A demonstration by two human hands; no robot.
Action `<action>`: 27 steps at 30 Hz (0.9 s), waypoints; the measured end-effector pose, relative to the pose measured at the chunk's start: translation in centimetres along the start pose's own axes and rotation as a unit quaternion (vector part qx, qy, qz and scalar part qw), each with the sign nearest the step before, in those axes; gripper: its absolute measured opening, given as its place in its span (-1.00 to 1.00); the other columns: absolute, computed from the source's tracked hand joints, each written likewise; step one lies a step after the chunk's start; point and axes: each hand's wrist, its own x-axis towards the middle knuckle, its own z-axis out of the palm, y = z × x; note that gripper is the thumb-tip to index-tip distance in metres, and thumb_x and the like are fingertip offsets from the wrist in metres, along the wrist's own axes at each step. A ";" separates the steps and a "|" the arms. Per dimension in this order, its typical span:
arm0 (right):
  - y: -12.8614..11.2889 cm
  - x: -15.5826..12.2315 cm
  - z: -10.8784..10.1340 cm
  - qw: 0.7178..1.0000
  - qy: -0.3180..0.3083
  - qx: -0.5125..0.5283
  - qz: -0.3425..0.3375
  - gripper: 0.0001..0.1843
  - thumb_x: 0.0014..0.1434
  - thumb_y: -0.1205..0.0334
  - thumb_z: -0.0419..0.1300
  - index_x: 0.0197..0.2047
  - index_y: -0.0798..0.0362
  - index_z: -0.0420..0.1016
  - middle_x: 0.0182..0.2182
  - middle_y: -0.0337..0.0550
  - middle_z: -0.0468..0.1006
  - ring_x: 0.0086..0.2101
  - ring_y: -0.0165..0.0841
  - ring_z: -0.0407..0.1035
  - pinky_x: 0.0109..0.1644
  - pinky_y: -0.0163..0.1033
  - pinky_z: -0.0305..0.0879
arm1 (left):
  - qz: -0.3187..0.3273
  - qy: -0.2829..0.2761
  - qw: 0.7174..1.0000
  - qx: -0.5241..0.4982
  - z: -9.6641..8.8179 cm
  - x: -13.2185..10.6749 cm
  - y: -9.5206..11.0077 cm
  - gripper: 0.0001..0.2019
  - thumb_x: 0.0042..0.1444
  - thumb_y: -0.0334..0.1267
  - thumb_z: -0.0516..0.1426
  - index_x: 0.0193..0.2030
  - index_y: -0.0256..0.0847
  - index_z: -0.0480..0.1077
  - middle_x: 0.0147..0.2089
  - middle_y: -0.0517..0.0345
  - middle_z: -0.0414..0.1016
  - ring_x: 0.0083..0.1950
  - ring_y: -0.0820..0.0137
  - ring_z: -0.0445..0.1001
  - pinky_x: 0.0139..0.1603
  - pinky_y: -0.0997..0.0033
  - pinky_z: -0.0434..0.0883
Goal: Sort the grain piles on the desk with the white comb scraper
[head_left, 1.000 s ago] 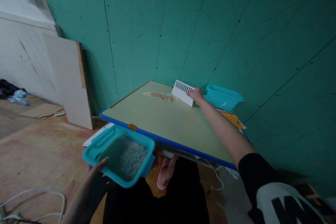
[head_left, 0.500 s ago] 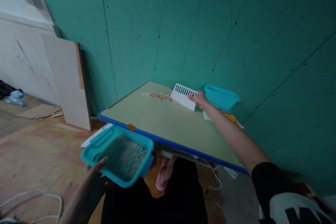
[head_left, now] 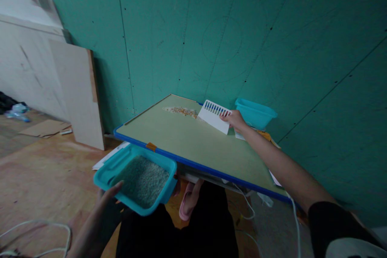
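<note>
My right hand (head_left: 235,121) grips the right end of a flat white slotted scraper (head_left: 214,117), whose lower edge meets the tabletop (head_left: 193,143). Just left of the scraper lies a streak of small mixed grains (head_left: 183,111), orange, brown and pale. In front of the table's near edge, my left hand (head_left: 110,197) holds a turquoise plastic tub (head_left: 104,177), thumb over the rim and the other fingers underneath, mostly hidden. Inside the tub is a layer of pale grains (head_left: 148,179) that look like rice.
Behind the table rises a green wall (head_left: 163,28). Another turquoise tub (head_left: 255,113) stands at the table's back right, near an orange-yellow item (head_left: 265,134). A pale board (head_left: 78,92) leans at left. White cables (head_left: 36,222) lie on the floor. A foot in a pink slipper (head_left: 186,201) shows below.
My right hand and the scraper have shifted slightly right and toward me, away from the grain streak. The left hand and its tub have stayed nearly still.
</note>
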 end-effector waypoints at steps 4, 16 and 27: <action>-0.1 -0.8 -0.2 1.000 -0.009 0.012 -0.003 -0.85 0.03 0.31 0.49 -0.27 0.10 0.72 -0.37 -0.09 0.77 -0.40 -0.25 0.61 -0.39 -0.30 0.46 | -0.006 0.009 1.000 0.017 0.1 0.4 -0.2 -0.50 0.10 -0.29 0.46 0.15 0.10 0.47 -0.05 0.08 0.65 -0.04 0.01 0.71 -0.26 0.18 0.66; -0.6 -1.7 0.6 0.999 -0.011 0.001 -0.034 -0.82 0.00 0.27 0.50 -0.27 0.11 0.75 -0.35 -0.05 0.79 -0.34 -0.19 0.63 -0.32 -0.25 0.49 | 0.007 0.039 0.999 0.026 0.4 1.3 -0.9 -0.60 0.19 -0.26 0.38 0.15 0.05 0.48 -0.22 0.11 0.56 -0.17 0.07 0.64 -0.23 0.12 0.59; -2.0 -2.1 2.2 0.999 -0.030 0.010 -0.044 -0.84 0.01 0.31 0.48 -0.26 0.10 0.76 -0.32 -0.06 0.81 -0.30 -0.18 0.67 -0.26 -0.24 0.53 | 0.008 0.017 1.000 0.020 0.1 1.3 -0.9 -0.51 0.10 -0.25 0.45 0.15 0.07 0.46 -0.03 0.04 0.63 -0.03 -0.02 0.69 -0.13 0.01 0.64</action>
